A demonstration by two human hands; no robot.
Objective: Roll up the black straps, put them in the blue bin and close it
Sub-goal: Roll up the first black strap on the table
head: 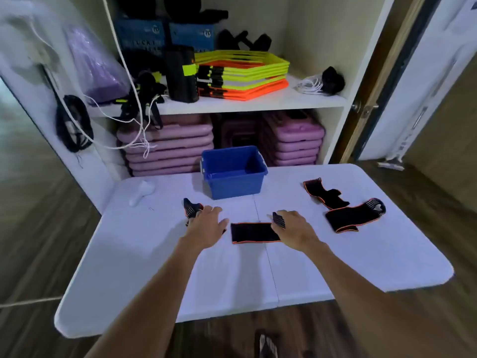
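A black strap with orange edging (254, 232) lies flat across the middle of the white table (144, 270). My left hand (206, 224) rests on its left end with fingers spread; that end (192, 208) sticks out past my fingers. My right hand (290, 226) pinches the strap's right end, folded up at my fingertips. Two more black straps lie loose to the right, one (326, 195) farther back and one (355, 218) nearer. The blue bin (233, 186) stands open at the table's back edge, with nothing visible inside. No lid is in view.
A white handheld object (140, 192) lies at the table's back left. Behind the table is a white cabinet with purple step platforms (167, 148) below and yellow and orange hexagon rings (242, 73) on the shelf. White cords (139, 120) hang down at the left.
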